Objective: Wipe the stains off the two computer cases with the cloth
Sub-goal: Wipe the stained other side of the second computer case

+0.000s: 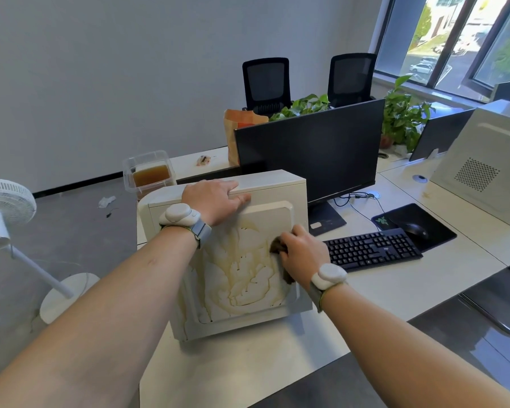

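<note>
Right hand (pixel 302 251) grip on cloth (pixel 278 246), apparently against stained case (pixel 242 278) on desk (pixel 395 287)

Both bare forearms reach forward, each with a white band at the wrist. The left hand (pixel 215 201) lies flat, fingers straight and spread, pressing down. The right hand (pixel 302 250) sits lower and nearer, fingers curled, gripping a dark cloth (pixel 278 247).

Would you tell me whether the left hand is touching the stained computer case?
Touching. The head view shows the left hand resting on the top edge of the stained computer case, fingers lying flat across it.
</note>
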Available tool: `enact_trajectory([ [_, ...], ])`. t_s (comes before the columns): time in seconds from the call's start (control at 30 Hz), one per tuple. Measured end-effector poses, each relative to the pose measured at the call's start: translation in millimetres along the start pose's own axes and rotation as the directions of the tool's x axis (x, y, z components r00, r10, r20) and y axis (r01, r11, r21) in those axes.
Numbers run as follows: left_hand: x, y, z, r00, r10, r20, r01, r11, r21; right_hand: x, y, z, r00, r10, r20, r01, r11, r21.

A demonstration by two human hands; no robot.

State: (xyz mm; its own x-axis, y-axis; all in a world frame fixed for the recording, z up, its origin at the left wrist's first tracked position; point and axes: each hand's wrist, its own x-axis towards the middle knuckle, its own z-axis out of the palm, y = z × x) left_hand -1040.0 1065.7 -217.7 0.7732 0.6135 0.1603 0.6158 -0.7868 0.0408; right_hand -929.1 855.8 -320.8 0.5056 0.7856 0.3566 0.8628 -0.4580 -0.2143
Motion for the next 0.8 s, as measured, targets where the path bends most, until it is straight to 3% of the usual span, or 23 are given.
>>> enact_trajectory([
  [0.1,3,-2,-1,1.0,-0.007,0.014,0.007,1.0,-0.003,-36,15,26,0.96,-0.071,0.271,0.108,0.986,-0.124],
  [0.17,4,-3,-1,1.0,-0.006,0.024,0.006,1.0,-0.001,-48,21,33,0.896,0.013,0.444,0.081,0.978,-0.19],
  [0.2,4,-3,0,1.0,-0.005,0.024,0.005,1.0,0.005,-48,22,31,0.885,0.057,0.462,0.038,0.98,-0.194],
  [0.27,5,-2,1,1.0,-0.005,0.021,0.005,1.0,0.015,-41,18,20,0.939,0.091,0.333,-0.046,0.989,-0.14],
  [0.33,6,-2,1,1.0,0.0,0.017,0.0,1.0,0.014,-26,11,10,0.994,0.086,0.063,-0.085,0.996,-0.012],
  [0.4,6,-1,0,1.0,0.004,0.018,-0.004,1.0,0.007,-9,5,-1,0.978,0.082,-0.193,-0.058,0.991,0.124],
  [0.47,6,-2,-1,1.0,0.0,0.018,0.0,1.0,0.004,2,5,2,0.965,0.061,-0.254,-0.022,0.988,0.152],
  [0.57,7,-2,0,1.0,-0.007,0.017,0.007,1.0,0.008,-14,15,28,0.992,-0.025,-0.125,0.036,0.996,0.087],
  [0.63,8,-3,0,1.0,-0.01,0.017,0.009,1.0,0.007,-34,22,43,0.998,-0.054,0.042,0.052,0.998,0.034],
  [0.73,9,-3,0,1.0,-0.008,0.012,0.008,1.0,0.013,-46,24,40,0.941,0.06,0.332,-0.03,0.995,-0.097],
  [0.8,9,-3,1,1.0,-0.009,0.014,0.009,1.0,0.01,-40,19,28,0.961,0.092,0.261,-0.08,0.995,-0.057],
])
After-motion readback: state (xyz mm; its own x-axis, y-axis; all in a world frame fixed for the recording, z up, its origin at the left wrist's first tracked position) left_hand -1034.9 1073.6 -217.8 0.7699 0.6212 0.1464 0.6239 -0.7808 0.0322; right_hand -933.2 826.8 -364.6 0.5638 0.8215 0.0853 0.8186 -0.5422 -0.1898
